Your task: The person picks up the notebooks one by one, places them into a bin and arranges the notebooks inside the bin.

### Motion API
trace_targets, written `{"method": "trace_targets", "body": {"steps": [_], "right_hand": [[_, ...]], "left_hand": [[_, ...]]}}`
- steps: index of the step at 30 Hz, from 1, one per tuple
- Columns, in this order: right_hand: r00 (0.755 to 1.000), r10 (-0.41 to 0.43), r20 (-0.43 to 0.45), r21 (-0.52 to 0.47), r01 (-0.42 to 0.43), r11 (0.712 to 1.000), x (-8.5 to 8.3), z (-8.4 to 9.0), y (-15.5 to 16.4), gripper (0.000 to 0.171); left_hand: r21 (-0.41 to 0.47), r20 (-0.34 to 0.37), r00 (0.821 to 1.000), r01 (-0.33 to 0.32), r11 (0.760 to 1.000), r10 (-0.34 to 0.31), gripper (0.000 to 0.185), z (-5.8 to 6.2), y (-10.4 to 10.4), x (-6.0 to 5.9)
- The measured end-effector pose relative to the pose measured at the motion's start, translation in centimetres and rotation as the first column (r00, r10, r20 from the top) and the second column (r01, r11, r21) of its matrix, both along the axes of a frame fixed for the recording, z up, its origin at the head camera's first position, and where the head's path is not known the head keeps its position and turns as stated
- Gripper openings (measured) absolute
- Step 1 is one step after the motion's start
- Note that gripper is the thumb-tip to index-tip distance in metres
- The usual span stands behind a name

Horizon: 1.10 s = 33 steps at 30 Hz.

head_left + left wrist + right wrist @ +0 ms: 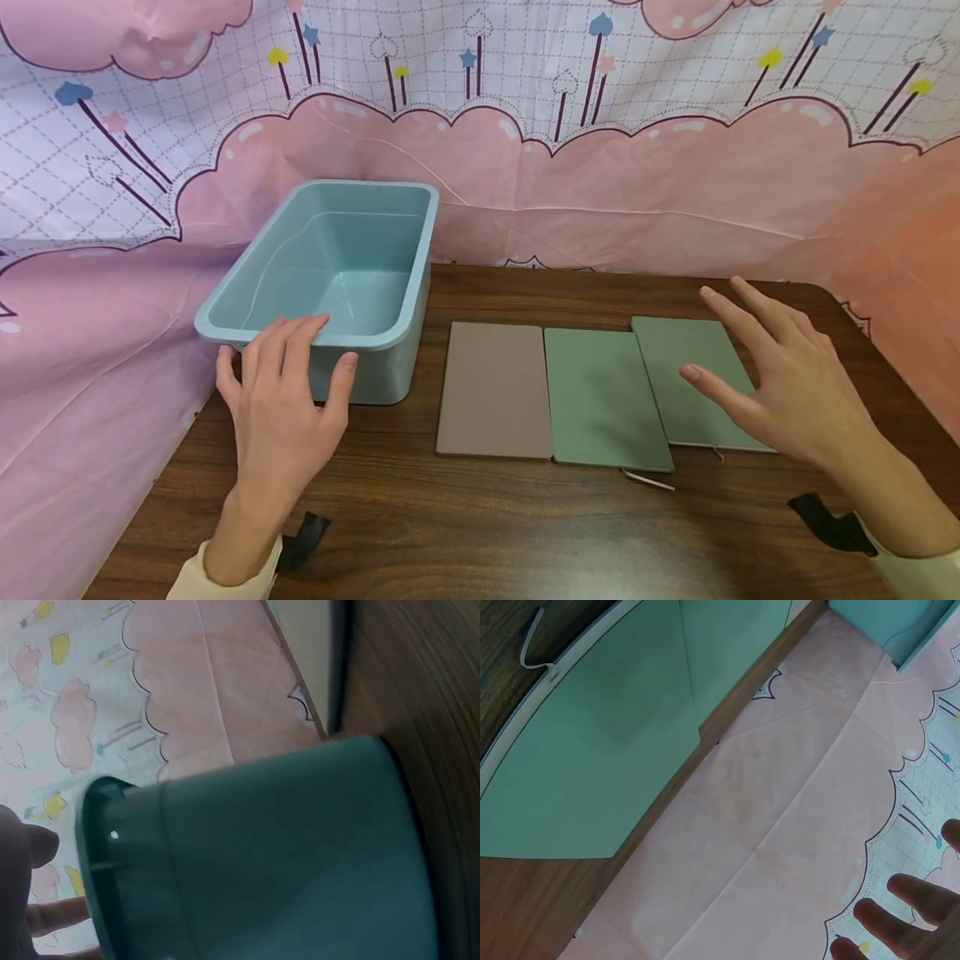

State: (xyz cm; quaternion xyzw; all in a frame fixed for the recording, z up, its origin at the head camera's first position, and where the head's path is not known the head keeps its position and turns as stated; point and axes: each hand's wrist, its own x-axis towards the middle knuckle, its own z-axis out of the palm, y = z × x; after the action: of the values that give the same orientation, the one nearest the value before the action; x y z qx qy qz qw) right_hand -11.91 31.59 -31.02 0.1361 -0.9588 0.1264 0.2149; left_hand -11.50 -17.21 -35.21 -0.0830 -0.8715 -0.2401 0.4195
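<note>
A light blue plastic bin (384, 375) stands at the left of the table. My left hand (277, 400) is at its near rim, fingers loosely bent and spread, with the fingertips overlapping the rim in the head view. Seen from the left wrist, the fingers (60, 916) appear beside the rim of the bin (285, 855). Over on the right, my right hand (795, 375) hovers with fingers spread and nothing in it, above a grey-green notebook (686, 375). A green notebook (607, 400) and a taupe notebook (495, 392) lie flat to its left, side by side.
The dark wooden table (465, 533) carries the bin and notebooks. White ribbon bookmarks (648, 480) stick out from the near edges of the two green notebooks. A pink and white patterned cloth (585, 200) hangs behind and around the table.
</note>
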Motion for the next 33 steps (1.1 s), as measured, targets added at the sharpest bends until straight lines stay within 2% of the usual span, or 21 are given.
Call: {"method": "trace_targets", "body": {"steps": [6,16,22,27,33], "right_hand": [[1.000,0.007,-0.012,-0.005,-0.007,1.000,-0.1,0.1,-0.2,0.090],[1.000,0.011,-0.009,-0.014,-0.011,1.000,-0.3,0.1,-0.5,0.090],[1.000,0.019,0.001,-0.033,-0.019,0.999,-0.4,0.1,-0.9,0.089],[0.999,0.036,0.007,-0.043,-0.035,0.998,-0.5,0.1,-1.1,0.089],[0.999,0.031,0.011,-0.036,-0.031,0.999,-0.7,0.1,-1.4,0.089]], "left_hand": [[0.050,-0.034,0.999,0.000,0.999,0.002,0.044,-0.4,-1.0,-0.9],[-0.013,-0.038,0.999,0.016,1.000,-0.016,0.046,-0.8,-1.9,-1.8],[-0.003,-0.074,0.996,0.038,0.999,-0.038,0.054,-0.9,-2.1,-2.0],[-0.016,-0.115,0.992,0.049,0.999,-0.050,0.052,-1.0,-2.2,-2.3],[-0.027,-0.117,0.991,0.054,0.998,-0.056,0.052,-1.2,-2.4,-2.6]]}}
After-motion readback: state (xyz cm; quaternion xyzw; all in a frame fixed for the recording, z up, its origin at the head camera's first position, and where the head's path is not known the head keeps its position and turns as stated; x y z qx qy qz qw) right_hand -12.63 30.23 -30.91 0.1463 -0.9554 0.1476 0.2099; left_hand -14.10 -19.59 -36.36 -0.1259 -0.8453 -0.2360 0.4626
